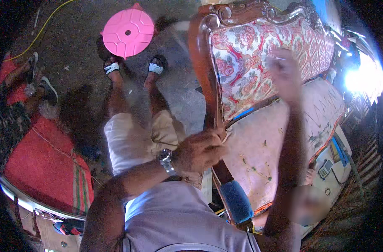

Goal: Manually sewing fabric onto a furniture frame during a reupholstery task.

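Note:
A sofa with a carved brown wooden frame (pixel 204 63) stands on my right. Its backrest has red and white floral fabric (pixel 242 63), and below lies a pale, stained panel (pixel 263 155). My left hand (pixel 204 152), with a metal watch (pixel 167 162) on the wrist, is closed at the lower end of the wooden frame, by the pale panel's edge. What its fingers pinch is too small to make out. My right hand (pixel 286 75) is raised over the floral fabric, its fingers smeared by motion. Whether it holds anything does not show.
Ahead of my feet stands a pink plastic stool (pixel 134 35). A red seat (pixel 48 164) and a person in camouflage clothing (pixel 10 126) are at the left. A blue padded piece (pixel 237 201) lies near me, another person is at the lower right, and a yellow cable (pixel 42 31) crosses the floor.

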{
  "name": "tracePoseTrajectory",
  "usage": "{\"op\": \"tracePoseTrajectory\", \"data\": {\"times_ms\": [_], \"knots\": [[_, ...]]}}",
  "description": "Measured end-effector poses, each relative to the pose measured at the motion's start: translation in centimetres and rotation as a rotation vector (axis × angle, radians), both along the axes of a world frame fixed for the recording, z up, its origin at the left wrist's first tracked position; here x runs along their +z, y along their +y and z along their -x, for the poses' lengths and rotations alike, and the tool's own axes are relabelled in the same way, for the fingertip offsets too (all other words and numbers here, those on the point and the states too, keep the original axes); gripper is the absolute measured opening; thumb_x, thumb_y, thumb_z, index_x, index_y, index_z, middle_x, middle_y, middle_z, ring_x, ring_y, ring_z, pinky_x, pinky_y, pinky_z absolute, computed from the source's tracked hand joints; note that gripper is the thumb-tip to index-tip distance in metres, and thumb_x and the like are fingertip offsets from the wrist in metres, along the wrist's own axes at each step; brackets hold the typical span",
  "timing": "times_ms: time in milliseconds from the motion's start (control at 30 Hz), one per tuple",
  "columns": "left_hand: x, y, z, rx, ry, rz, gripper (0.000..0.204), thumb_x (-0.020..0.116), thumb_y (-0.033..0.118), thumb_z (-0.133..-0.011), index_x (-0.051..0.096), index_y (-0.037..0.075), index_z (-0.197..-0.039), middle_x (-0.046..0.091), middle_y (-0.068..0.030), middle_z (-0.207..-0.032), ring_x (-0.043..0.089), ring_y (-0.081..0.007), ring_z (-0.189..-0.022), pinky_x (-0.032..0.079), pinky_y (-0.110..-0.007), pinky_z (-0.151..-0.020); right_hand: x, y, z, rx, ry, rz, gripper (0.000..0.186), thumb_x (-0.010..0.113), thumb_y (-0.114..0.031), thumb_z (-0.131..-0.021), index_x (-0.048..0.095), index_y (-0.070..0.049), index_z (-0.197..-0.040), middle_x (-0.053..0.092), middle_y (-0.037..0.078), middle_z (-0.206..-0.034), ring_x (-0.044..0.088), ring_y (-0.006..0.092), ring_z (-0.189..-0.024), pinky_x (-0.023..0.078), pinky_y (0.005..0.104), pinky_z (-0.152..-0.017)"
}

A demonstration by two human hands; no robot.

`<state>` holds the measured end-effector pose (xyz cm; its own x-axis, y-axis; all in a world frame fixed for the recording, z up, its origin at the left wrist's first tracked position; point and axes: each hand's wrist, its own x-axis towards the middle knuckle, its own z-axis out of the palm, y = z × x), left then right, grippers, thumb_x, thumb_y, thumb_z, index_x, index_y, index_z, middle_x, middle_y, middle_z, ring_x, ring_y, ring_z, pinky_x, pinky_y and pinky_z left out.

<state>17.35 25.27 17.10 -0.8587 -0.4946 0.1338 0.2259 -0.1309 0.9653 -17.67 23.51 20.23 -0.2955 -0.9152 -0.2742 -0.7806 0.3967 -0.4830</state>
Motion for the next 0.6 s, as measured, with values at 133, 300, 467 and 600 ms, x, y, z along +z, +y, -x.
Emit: {"op": "tracePoseTrajectory", "data": {"times_ms": [133, 300, 467, 600], "knots": [[0.3, 1.6, -0.9, -0.075, 0.076, -0.098, 0.034, 0.074, 0.012, -0.08, 0.069, 0.009, -0.114, 0.063, -0.0072, -0.105, 0.066, -0.0311, -0.108, 0.058, -0.043, -0.093, -5.9, -4.1, -7.4, -0.029, -0.028, -0.181, 0.023, 0.072, -0.006, -0.096, 0.061, -0.002, -0.115, 0.064, 0.009, -0.111, 0.066, 0.0152, -0.092, 0.055, 0.0316, -0.078], [0.9, 3.3, -1.4, -0.198, 0.101, -0.355, 0.017, 0.067, 0.011, -0.093, 0.068, 0.006, -0.108, 0.066, -0.0099, -0.094, 0.068, -0.0302, -0.091, 0.057, -0.043, -0.079, -7.7, -5.8, -8.2, -0.035, -0.262, -0.006, 0.022, 0.071, -0.014, -0.096, 0.062, -0.002, -0.112, 0.071, 0.007, -0.102, 0.067, 0.013, -0.096, 0.054, 0.0305, -0.083], [0.8, 3.1, -1.3, -0.286, -0.027, -0.867, 0.013, 0.062, 0.014, -0.101, 0.065, 0.003, -0.107, 0.07, -0.0116, -0.098, 0.07, -0.0268, -0.092, 0.054, -0.038, -0.083, -7.5, -5.9, -8.2, -0.058, -0.22, -0.138, 0.022, 0.071, -0.014, -0.096, 0.062, -0.001, -0.111, 0.071, 0.007, -0.103, 0.068, 0.0139, -0.096, 0.054, 0.031, -0.085], [0.1, 3.4, -1.1, -0.352, -0.094, -1.014, 0.014, 0.06, 0.016, -0.103, 0.065, 0.004, -0.106, 0.071, -0.0085, -0.097, 0.069, -0.0207, -0.093, 0.053, -0.035, -0.086, -8.3, -5.9, -8.6, -0.073, -0.177, -0.14, 0.024, 0.073, -0.01, -0.094, 0.06, -0.001, -0.113, 0.071, 0.008, -0.099, 0.068, 0.0134, -0.092, 0.054, 0.0285, -0.078]]}}
